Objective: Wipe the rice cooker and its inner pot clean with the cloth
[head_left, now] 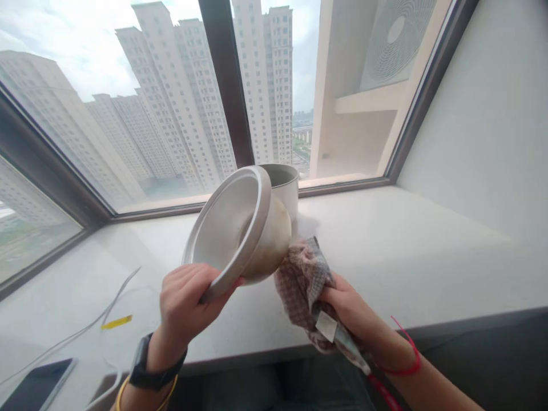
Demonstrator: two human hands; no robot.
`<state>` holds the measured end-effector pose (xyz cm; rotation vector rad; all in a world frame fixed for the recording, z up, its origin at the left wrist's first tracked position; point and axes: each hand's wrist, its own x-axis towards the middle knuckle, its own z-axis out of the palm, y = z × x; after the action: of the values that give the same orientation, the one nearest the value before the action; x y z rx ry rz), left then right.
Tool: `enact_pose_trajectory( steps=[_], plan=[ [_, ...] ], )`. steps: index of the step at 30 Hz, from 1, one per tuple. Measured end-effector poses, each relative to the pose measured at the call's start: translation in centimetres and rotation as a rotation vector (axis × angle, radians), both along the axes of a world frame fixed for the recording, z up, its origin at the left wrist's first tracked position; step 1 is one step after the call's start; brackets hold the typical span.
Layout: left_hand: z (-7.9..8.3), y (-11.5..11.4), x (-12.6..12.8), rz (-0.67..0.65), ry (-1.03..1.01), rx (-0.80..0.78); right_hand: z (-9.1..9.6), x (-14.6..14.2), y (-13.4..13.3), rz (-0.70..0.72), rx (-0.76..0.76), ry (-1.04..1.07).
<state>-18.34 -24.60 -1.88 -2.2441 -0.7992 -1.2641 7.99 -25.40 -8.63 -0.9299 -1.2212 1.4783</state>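
Observation:
My left hand (pixel 186 302) grips the rim of a pale metal bowl (pixel 233 228), tilted on its side with its opening turned to the left. My right hand (pixel 349 311) is closed on a checked pinkish cloth (pixel 302 279) bunched against the bowl's outer bottom. A white tag hangs from the cloth. Both hands are raised above the white windowsill (pixel 385 245). A dark watch and a yellow band sit on my left wrist, a red string on my right.
Behind the bowl a white cylindrical pot (pixel 285 185) stands on the sill by the window. A white cable (pixel 85 328) with a yellow tag and a dark phone (pixel 36 385) lie at the left. A dark-framed window shows tall buildings.

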Motion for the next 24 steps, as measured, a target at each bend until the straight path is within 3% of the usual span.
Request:
enact_pose_trajectory(
  steps=[3, 5, 8, 10, 13, 15, 17, 21, 24],
  plan=[
    [0.2, -0.2, -1.1, 0.045, 0.027, 0.036, -0.8, 0.6, 1.3, -0.097, 0.299, -0.508],
    [0.4, -0.5, -1.2, 0.057, 0.072, 0.026, -1.3, 0.1, 1.8, -0.01, 0.418, -0.823],
    [0.7, -1.0, -0.7, 0.051, 0.202, -0.009, -1.2, -0.5, 1.8, 0.127, 0.512, -0.969],
    [0.8, -1.5, 0.1, 0.054, 0.289, -0.029, -0.7, -0.2, 1.4, 0.001, 0.529, -0.851],
    [0.8, -2.2, 1.7, 0.059, 0.381, -0.051, 0.5, 1.2, 0.9, -0.259, 0.368, -0.38],
    [0.9, -2.6, 2.9, 0.043, 0.428, -0.066, 1.2, 2.2, 0.6, -0.226, 0.176, -0.033],
    [0.9, -2.7, 4.3, 0.01, 0.482, -0.069, 1.7, 2.9, 0.3, -0.153, 0.02, 0.185],
    [0.9, -2.1, 6.8, -0.068, 0.547, -0.025, 2.1, 3.7, 0.0, -0.26, -0.128, 0.282],
    [0.8, -1.4, 7.5, -0.141, 0.432, 0.034, 2.0, 5.1, 0.0, -0.405, -0.183, 0.321]
  ],
)
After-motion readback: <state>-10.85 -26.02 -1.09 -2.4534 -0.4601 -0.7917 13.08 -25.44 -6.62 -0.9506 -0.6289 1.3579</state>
